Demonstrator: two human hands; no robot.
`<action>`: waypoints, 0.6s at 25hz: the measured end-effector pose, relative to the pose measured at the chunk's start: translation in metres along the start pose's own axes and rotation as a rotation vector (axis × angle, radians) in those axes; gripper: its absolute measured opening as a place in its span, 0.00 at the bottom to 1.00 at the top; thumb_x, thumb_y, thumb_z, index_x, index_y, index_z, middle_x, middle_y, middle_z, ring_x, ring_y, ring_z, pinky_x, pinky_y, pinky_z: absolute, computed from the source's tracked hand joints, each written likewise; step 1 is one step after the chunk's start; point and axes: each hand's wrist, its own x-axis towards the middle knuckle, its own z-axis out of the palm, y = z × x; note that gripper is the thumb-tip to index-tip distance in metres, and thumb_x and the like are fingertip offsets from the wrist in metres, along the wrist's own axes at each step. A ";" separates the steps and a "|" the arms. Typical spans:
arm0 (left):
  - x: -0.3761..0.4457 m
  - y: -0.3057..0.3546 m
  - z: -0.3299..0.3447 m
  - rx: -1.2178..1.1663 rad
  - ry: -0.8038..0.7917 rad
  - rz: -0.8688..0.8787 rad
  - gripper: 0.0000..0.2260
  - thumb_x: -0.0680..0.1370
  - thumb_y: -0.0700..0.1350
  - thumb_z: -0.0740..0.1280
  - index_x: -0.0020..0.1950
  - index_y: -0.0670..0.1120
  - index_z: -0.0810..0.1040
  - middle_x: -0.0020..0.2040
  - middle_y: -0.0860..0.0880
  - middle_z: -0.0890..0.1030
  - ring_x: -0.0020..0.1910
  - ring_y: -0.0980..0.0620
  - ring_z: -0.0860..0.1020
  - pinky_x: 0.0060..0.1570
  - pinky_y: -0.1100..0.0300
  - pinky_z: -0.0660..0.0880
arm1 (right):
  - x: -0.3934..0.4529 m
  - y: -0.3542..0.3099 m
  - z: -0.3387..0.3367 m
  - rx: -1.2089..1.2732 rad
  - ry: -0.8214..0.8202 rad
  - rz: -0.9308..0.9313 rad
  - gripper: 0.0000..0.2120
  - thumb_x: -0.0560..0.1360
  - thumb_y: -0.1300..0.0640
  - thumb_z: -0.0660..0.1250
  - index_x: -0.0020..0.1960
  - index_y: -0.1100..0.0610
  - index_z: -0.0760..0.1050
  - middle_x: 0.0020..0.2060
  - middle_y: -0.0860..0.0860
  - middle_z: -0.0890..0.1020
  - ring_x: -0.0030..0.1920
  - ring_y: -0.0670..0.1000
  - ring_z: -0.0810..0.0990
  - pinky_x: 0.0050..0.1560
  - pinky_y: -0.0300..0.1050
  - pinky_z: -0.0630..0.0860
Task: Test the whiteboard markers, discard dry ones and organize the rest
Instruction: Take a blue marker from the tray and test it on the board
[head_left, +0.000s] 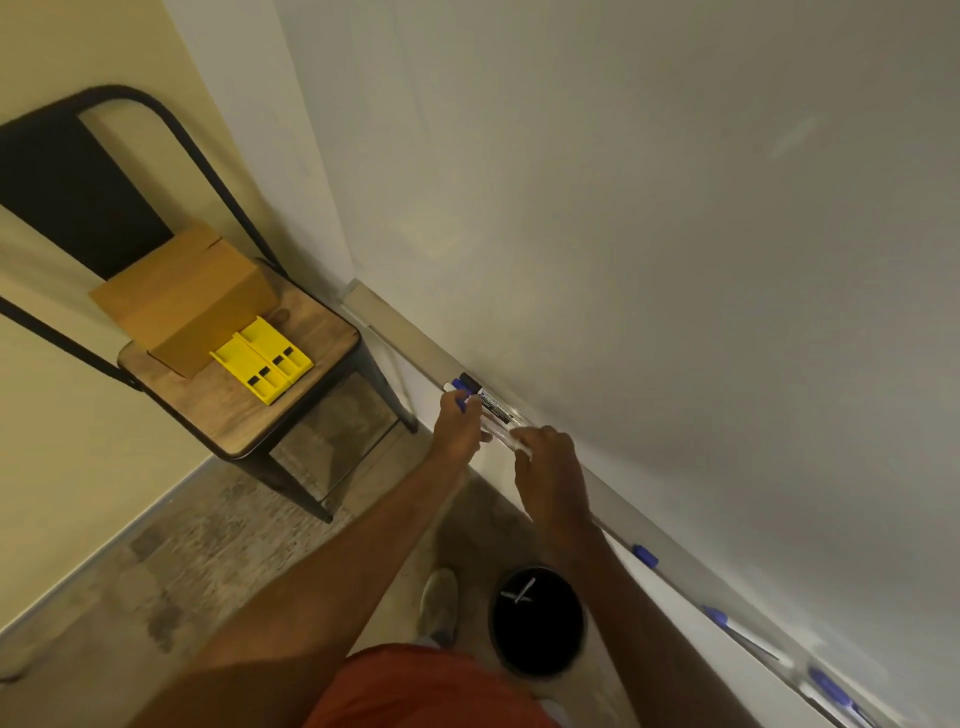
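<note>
A small bunch of whiteboard markers (485, 402), blue-capped and black-capped, lies on the whiteboard's tray (415, 343) near its left end. My left hand (458, 427) pinches the capped end of a blue marker in that bunch. My right hand (548, 475) holds the other ends of the markers with curled fingers. Further right along the tray lie more blue-capped markers (645, 555), (716, 616), (831, 686). The whiteboard (649, 234) above shows no marks.
A black round bin (537, 621) stands on the floor below the tray, with a marker or two inside. A chair (244, 384) on the left carries a cardboard box (182, 296) and a yellow plastic holder (262, 361). My foot (439, 605) is beside the bin.
</note>
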 end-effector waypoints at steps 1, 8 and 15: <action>0.009 0.001 -0.001 0.046 0.018 0.026 0.15 0.86 0.46 0.59 0.72 0.44 0.66 0.60 0.42 0.78 0.50 0.44 0.81 0.50 0.53 0.77 | 0.010 -0.002 0.001 -0.020 0.004 -0.016 0.15 0.82 0.61 0.66 0.67 0.54 0.78 0.60 0.52 0.81 0.61 0.53 0.76 0.59 0.46 0.76; 0.058 0.001 -0.016 0.603 0.082 0.339 0.23 0.81 0.41 0.68 0.75 0.42 0.68 0.73 0.44 0.71 0.72 0.43 0.68 0.72 0.51 0.66 | 0.043 -0.006 0.035 -0.060 0.056 -0.099 0.14 0.80 0.64 0.68 0.64 0.59 0.76 0.57 0.56 0.81 0.58 0.57 0.77 0.53 0.54 0.82; 0.076 -0.018 -0.018 0.738 -0.007 0.417 0.20 0.81 0.40 0.69 0.72 0.43 0.71 0.71 0.44 0.73 0.70 0.43 0.69 0.70 0.52 0.67 | 0.047 -0.006 0.054 -0.144 0.022 -0.061 0.15 0.77 0.62 0.68 0.63 0.60 0.76 0.55 0.57 0.81 0.55 0.57 0.79 0.50 0.48 0.79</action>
